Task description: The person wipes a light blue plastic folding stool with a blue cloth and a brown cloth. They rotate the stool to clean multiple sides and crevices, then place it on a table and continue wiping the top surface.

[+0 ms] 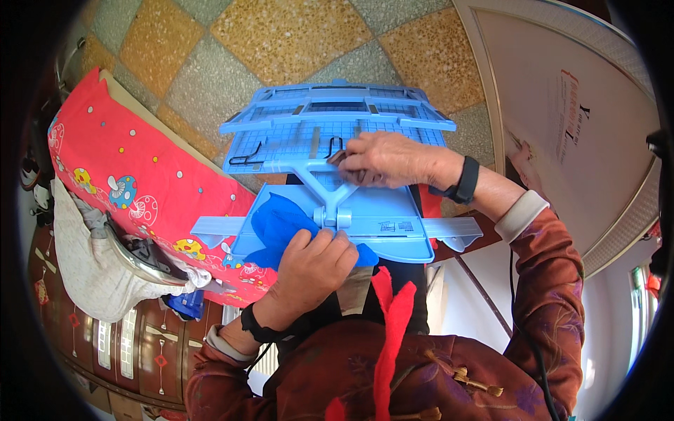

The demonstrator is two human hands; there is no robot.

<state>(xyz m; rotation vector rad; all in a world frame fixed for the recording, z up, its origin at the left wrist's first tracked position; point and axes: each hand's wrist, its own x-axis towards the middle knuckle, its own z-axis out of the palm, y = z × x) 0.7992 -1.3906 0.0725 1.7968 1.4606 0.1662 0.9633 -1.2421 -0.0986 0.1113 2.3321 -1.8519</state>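
A light blue plastic folding stand (pixel 382 245) lies across my lap, with a gridded panel (pixel 281 137), a Y-shaped brace (pixel 316 181) and a wing on each side. My left hand (pixel 316 263) is closed at its near edge, fingers curled on a bright blue cloth (pixel 281 221) spread over the left of the near panel. Beyond the brace, my right hand (pixel 390 160) is closed round a small dark brown piece (pixel 337 158), partly hidden by the fingers and blurred. Black wire clips (pixel 249 154) sit on the gridded panel near that hand.
To the left stands a surface under a red mushroom-print cover (pixel 133 168), with a pale cloth (pixel 88 252) draped beside it. A large framed poster (pixel 562 105) leans at the right. Red cloth strips (pixel 390 330) hang over my front. Checkered floor tiles (pixel 288 31) show beyond the stand.
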